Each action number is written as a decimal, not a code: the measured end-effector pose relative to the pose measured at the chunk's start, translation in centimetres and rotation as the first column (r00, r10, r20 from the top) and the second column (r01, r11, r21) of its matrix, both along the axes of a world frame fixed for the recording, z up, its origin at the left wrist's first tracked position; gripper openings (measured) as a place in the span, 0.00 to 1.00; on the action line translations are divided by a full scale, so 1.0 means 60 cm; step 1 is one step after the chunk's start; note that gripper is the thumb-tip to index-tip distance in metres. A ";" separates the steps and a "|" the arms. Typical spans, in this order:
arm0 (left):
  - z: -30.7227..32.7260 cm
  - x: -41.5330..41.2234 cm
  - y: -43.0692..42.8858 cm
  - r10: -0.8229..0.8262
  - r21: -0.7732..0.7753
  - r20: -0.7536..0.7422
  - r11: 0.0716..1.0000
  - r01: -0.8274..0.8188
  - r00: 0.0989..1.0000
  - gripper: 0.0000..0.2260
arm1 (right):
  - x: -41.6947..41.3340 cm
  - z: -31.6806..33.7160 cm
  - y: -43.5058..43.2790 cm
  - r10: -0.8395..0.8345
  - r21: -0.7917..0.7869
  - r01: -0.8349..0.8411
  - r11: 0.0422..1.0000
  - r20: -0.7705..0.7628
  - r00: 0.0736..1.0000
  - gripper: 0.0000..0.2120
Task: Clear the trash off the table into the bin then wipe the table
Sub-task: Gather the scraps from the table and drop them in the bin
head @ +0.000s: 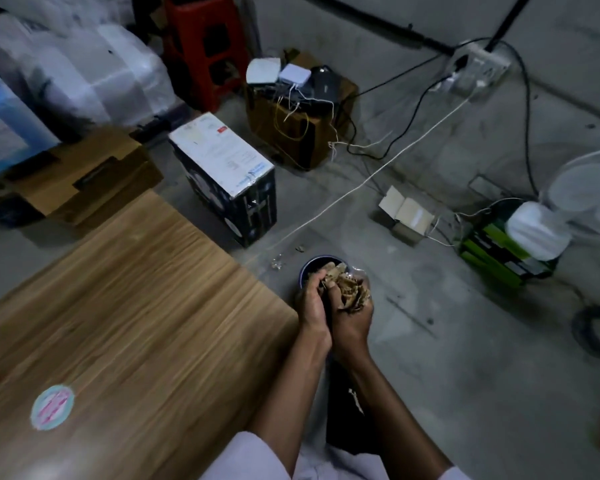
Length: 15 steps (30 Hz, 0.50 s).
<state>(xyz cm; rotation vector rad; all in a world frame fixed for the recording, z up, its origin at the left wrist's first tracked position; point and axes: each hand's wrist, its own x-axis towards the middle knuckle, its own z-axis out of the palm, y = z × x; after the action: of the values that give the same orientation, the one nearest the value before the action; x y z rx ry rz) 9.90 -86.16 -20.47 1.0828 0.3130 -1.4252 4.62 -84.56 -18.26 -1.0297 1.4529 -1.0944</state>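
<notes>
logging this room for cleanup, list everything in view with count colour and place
table: one, brown wood, lower left
sticker: one, teal and pink, on the table
bin: one, dark, blue rim, floor off the table's corner
trash: one bunch, brown scraps, over the bin
printed box: one, black and white, floor beyond the table
cardboard box: one, brown, far left
stool: one, red, top
device box: one, brown, by the wall, white devices on top
small carton: one, tan, open, floor right of centre
crate: one, green and black, right
fan: one, white, right edge
left grip: one, bare hand, holding the trash
right grip: one, bare hand, holding the trash
</notes>
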 end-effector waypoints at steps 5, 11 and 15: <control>-0.087 -0.013 -0.106 -0.013 0.063 0.112 0.998 0.006 0.994 0.19 | -0.014 -0.087 -0.115 0.033 0.110 -0.032 0.993 -0.011 0.999 0.22; -0.273 -0.049 -0.271 0.033 0.252 -0.023 0.967 -0.026 0.999 0.17 | -0.045 -0.289 -0.288 0.099 0.338 -0.056 0.939 -0.111 0.989 0.26; -0.438 -0.050 -0.366 0.084 0.351 -0.117 0.936 -0.038 0.990 0.19 | -0.053 -0.467 -0.381 0.143 0.458 -0.055 0.887 -0.160 0.977 0.29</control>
<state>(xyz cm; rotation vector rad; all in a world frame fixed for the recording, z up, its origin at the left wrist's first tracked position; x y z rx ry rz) 6.90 -108.10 -46.78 1.2532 0.7095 -1.4188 1.42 -107.41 -46.25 -0.8744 1.6853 -0.5497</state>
